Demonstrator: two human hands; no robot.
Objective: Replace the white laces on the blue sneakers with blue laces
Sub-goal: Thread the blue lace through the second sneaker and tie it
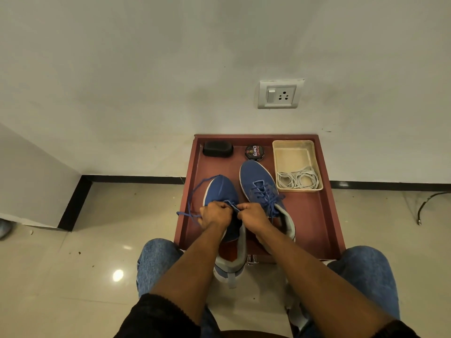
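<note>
Threading the blue lace (195, 191) through the left sneaker (223, 191), both hands, left hand (214, 214) and right hand (253, 214), pinch it; next, probably pull slack through.

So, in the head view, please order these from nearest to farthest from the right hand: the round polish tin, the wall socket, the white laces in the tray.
From the right hand:
1. White laces, coiled in the near end of the beige tray, to the hand's right and beyond it.
2. Polish tin, straight beyond the hand, past the laced sneaker's toe.
3. Wall socket, up on the wall, clearly farthest.
</note>
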